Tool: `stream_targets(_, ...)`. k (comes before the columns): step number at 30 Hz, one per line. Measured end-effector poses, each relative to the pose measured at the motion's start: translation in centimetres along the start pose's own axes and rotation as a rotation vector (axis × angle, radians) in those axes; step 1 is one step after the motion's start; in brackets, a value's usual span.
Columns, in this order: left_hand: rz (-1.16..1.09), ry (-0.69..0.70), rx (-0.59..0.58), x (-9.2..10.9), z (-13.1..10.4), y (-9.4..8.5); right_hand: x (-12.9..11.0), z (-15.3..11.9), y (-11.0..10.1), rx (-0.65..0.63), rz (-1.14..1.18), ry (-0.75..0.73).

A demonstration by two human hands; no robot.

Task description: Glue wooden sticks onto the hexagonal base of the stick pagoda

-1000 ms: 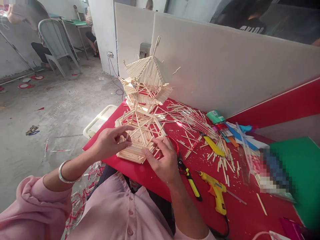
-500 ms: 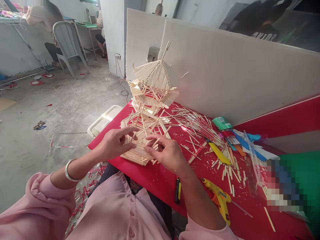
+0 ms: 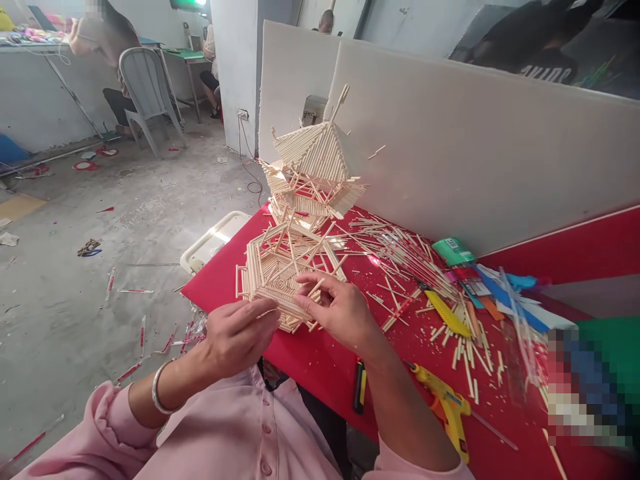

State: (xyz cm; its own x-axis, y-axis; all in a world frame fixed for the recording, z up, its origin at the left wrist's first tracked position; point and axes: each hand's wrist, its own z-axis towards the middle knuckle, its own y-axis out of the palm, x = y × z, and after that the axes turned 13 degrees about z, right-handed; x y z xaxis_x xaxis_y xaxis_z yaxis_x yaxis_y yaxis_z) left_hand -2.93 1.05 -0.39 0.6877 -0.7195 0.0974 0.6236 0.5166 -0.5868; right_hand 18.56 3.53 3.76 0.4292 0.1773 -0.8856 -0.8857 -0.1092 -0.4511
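Note:
A hexagonal framework of pale wooden sticks (image 3: 270, 243) lies on the red tabletop, with a spiral stick floor and a small stick railing (image 3: 239, 283) at its left edge. Over its front right side, my right hand (image 3: 340, 307) pinches a short wooden stick (image 3: 316, 288) between thumb and fingers. Whether that stick is fixed to the framework I cannot tell. My left hand (image 3: 243, 333) is near the front left edge, fingers pressed together and turned down; whatever they grip is hidden. Behind stands a pagoda-like stick model (image 3: 313, 157) with a pointed roof.
Loose sticks (image 3: 400, 247) lie scattered across the red table (image 3: 330, 373). A yellow glue gun (image 3: 445, 407), a yellow-handled cutter (image 3: 447, 313) and a black-and-yellow knife (image 3: 359, 387) lie right. White boards (image 3: 450, 153) rise behind. A person sits near a grey chair (image 3: 145, 87) at far left.
My left hand has drawn back toward me from over the framework, and its fingers have closed together. My right hand stays at the front right side. The camera view has shifted slightly.

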Motion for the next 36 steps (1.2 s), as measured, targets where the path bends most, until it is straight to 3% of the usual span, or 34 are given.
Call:
stream_targets(8, 0.069, 0.013, -0.046, -0.1, -0.7, 1.5, -0.1, -0.1, 0.2, 0.008, -0.009, 0.023)
stream_targets(28, 0.067, 0.017, -0.037, -0.6, -0.8, 1.4, 0.4, -0.3, 0.4, 0.023, -0.009, -0.003)
stream_targets(36, 0.128, 0.142, -0.105, -1.2, 1.9, -0.1, -0.3, -0.5, 0.4, 0.021, 0.031, 0.015)
